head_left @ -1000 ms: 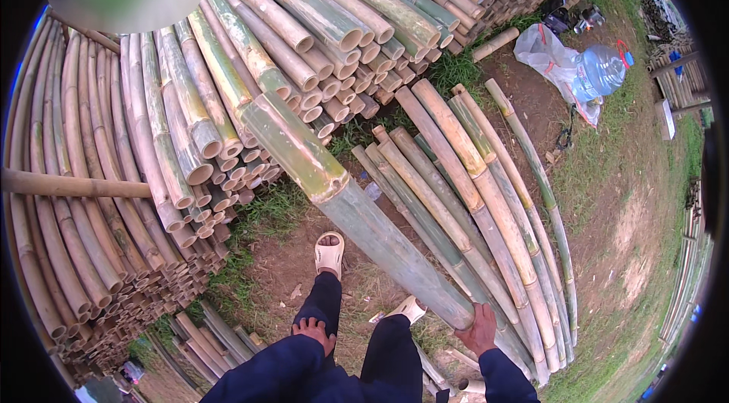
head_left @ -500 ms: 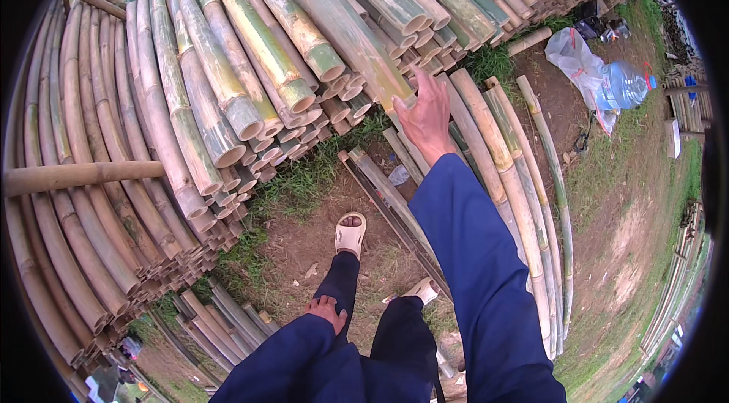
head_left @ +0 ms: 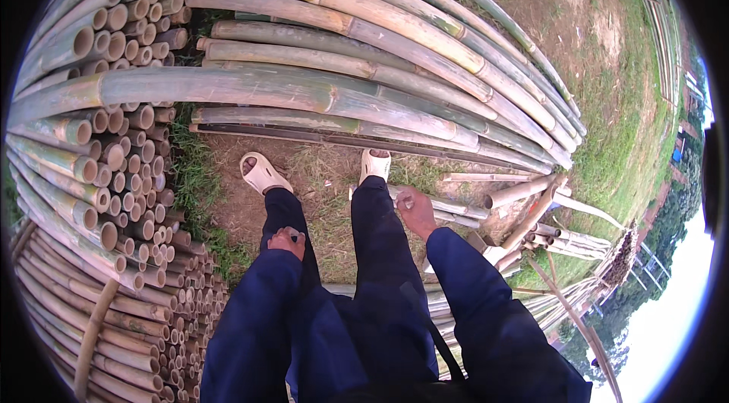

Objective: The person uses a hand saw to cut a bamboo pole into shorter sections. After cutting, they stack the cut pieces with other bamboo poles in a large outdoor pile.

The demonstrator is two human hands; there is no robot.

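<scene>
Right hand (head_left: 416,213) hangs beside the right leg (head_left: 383,255), fingers loosely curled; can't tell if anything's in it. Left hand (head_left: 287,242) rests on the left leg (head_left: 284,209), fingers bent, contents unclear too. Long green bamboo pole (head_left: 216,86) lies ahead of both hands, apart from them, running from across the bamboo stack (head_left: 133,175) on the left to an end ahead and slightly right of the right hand. Row of poles (head_left: 380,40) farther ahead. Short bamboo pieces (head_left: 456,209) just beyond the right hand's fingers, toward the right.
</scene>
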